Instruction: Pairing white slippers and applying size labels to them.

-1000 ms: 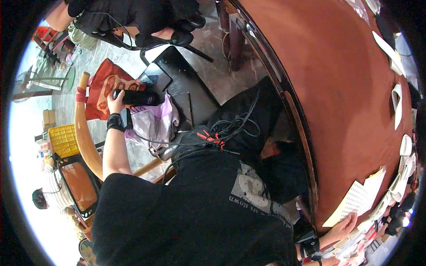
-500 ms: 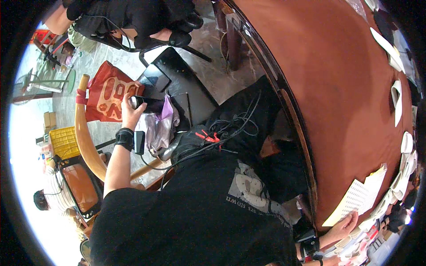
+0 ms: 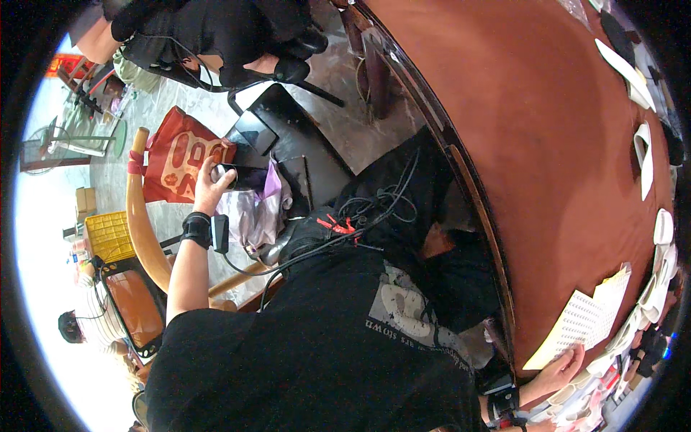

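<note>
My left hand point(image 3: 207, 189) is closed round one end of a black cylinder point(image 3: 248, 178) with a pale, shiny end, perhaps a bottle or cup. A shiny lilac plastic bag point(image 3: 252, 216) lies just beside it, and a red paper bag with cream print point(image 3: 173, 162) stands behind the fingers. My right hand point(image 3: 563, 369) rests at the table's near right, its fingers on the lower edge of pale yellow and white sheets point(image 3: 576, 327) covered with rows of small dark marks. Whether those fingers pinch the sheets or only press them is hard to see.
The reddish-brown table point(image 3: 497, 108) has a dark raised rim. White curved pieces point(image 3: 655, 288) line its far side. A black stool or box point(image 3: 309, 137) carries a dark phone-like slab point(image 3: 252, 131). A wooden chair arm point(image 3: 140, 230), cables point(image 3: 389, 194) and a seated person point(image 3: 209, 43) are close by.
My left hand has shifted slightly downward in the picture with the black cylinder, and the view has tilted a little. My right hand stays at the sheets.
</note>
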A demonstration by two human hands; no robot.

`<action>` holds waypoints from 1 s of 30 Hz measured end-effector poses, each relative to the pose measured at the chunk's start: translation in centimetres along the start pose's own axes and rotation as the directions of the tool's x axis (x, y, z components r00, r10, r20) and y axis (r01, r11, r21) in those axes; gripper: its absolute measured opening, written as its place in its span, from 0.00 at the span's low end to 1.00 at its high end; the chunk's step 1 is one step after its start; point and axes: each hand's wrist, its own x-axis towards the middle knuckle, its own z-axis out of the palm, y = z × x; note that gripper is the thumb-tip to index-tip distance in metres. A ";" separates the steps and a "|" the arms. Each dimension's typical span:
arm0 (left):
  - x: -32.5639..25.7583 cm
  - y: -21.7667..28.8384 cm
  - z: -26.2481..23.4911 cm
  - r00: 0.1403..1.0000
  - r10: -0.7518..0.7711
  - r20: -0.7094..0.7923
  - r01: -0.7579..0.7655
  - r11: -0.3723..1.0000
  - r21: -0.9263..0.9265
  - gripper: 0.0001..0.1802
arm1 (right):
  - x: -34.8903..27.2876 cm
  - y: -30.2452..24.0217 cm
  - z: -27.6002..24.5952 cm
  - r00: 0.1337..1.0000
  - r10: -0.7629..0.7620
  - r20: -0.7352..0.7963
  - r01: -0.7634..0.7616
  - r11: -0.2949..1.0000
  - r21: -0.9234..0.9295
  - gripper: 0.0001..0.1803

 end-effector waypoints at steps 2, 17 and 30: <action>0.2 -0.1 -0.4 0.992 -0.117 0.037 0.122 0.975 -0.187 0.45 | -0.1 -0.2 0.0 1.000 -0.014 0.009 0.013 0.999 0.036 0.17; 3.3 6.9 -0.4 0.933 0.165 -0.319 -0.193 0.980 -0.056 0.17 | -1.1 -1.8 1.4 0.991 0.104 -0.089 -0.074 0.954 0.290 0.17; -2.9 36.7 7.6 0.388 0.922 -0.004 -0.878 0.368 -0.306 0.08 | -0.4 -4.1 0.3 0.973 0.086 -0.215 -0.040 0.977 0.210 0.16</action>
